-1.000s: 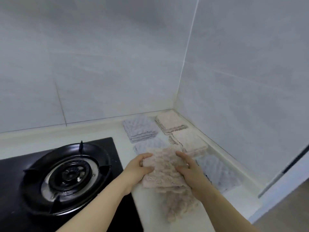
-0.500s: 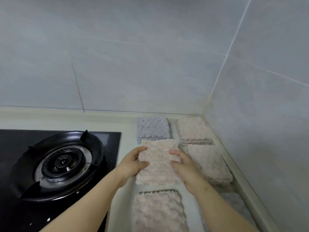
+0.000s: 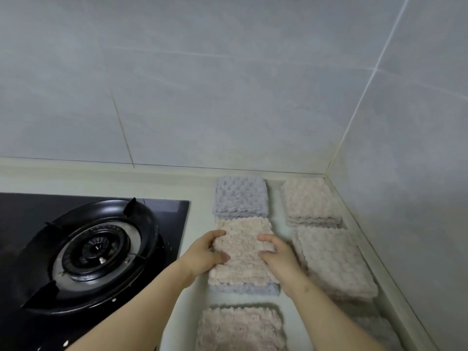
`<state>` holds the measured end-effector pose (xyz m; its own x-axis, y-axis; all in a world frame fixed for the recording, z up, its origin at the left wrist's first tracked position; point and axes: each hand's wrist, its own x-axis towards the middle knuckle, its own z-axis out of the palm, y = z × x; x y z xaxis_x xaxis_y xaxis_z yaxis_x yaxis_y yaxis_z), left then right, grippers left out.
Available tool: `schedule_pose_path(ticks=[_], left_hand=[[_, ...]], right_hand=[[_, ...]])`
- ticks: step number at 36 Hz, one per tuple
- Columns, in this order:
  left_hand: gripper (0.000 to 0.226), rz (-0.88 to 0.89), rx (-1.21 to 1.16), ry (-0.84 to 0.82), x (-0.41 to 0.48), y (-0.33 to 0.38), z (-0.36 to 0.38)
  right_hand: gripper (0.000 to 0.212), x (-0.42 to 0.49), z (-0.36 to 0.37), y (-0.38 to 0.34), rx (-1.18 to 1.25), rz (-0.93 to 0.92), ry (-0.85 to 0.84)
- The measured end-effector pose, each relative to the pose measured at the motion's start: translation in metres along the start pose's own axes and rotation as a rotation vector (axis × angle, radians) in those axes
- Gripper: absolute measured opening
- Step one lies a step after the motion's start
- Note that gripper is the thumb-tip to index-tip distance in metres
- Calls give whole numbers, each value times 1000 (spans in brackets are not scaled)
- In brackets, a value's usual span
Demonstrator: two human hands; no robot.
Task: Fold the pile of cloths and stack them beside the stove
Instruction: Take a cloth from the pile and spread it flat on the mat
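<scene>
Far left: black stove (image 3: 96, 252). Just beside it on the counter (image 3: 200, 219), gripping with the left hand (image 3: 205, 252), fingers curled round the left edge of a folded beige cloth (image 3: 244, 252). Setting it onto a grey cloth (image 3: 243, 290), by the look of it: the stacking step. Pinched on the opposite edge by the right hand (image 3: 278, 257), fingers curled likewise. Next, probably: square the edges, let go, fetch another. Further right, beige stacks (image 3: 331, 262) along the wall.

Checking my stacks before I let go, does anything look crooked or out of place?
The beige cloth between the left hand and right hand sits offset: a blue-grey cloth beneath pokes out past its near edge. The other piles look square.
</scene>
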<state>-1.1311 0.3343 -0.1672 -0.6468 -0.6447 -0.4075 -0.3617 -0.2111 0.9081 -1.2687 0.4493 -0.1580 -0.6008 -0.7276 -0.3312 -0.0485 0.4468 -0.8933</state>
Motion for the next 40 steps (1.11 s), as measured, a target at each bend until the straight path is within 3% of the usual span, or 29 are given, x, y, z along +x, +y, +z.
schedule_pose_path(ticks=[12, 16, 20, 23, 26, 29, 33, 40], left_hand=[[67, -1, 230, -73, 2, -6, -1], [78, 49, 532, -57, -1, -6, -1], [76, 98, 828, 34, -8, 3, 4], [76, 103, 911, 67, -12, 6, 10], [76, 99, 832, 88, -16, 4, 11], [69, 152, 614, 142, -26, 4, 5], [39, 254, 444, 254, -48, 12, -9], [19, 242, 159, 419, -101, 23, -52]], right_hand=[[29, 5, 11, 15, -179, -56, 54], [31, -2, 10, 15, -638, -152, 108], [40, -9, 11, 10, -754, -130, 100], [53, -14, 11, 8, -788, -103, 78], [60, -20, 7, 6, -718, -74, 83], [56, -26, 3, -3, -542, -174, 171], [37, -34, 10, -24, -312, -281, 235], [23, -57, 60, -67, -97, -330, -6]])
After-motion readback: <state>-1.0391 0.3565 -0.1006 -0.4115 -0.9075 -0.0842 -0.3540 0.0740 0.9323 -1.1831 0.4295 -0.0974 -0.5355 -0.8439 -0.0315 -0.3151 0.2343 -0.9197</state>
